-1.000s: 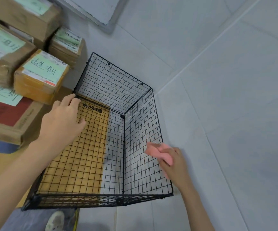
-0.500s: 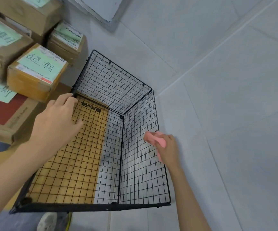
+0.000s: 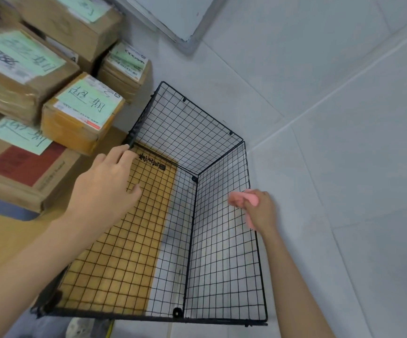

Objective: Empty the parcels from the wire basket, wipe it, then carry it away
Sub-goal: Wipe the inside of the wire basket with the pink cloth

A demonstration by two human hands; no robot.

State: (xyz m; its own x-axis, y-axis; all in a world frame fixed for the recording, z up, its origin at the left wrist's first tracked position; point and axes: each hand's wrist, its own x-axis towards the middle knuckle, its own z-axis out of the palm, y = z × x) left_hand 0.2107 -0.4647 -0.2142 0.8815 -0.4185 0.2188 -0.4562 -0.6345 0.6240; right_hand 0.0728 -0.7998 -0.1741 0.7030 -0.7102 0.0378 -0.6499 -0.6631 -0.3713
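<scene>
The black wire basket (image 3: 222, 264) stands on the floor with nothing inside it. My left hand (image 3: 104, 184) rests over its left rim, fingers curled on the top wire near the far left corner. My right hand (image 3: 262, 211) is closed around a pink cloth (image 3: 242, 198) and presses it against the outer face of the basket's right wall, near the top edge. The parcels (image 3: 82, 113), brown cardboard boxes with green labels, are stacked outside the basket at the upper left.
A yellow gridded board (image 3: 114, 264) lies under the basket's left half. A flat carton with a red label (image 3: 24, 167) sits left of it. Grey floor tiles (image 3: 344, 191) stretch to the right. A pale panel edge (image 3: 185, 32) stands beyond the basket.
My right hand has slid the pink cloth along the right wall, away from me toward the far end. My left hand has stayed on the left rim.
</scene>
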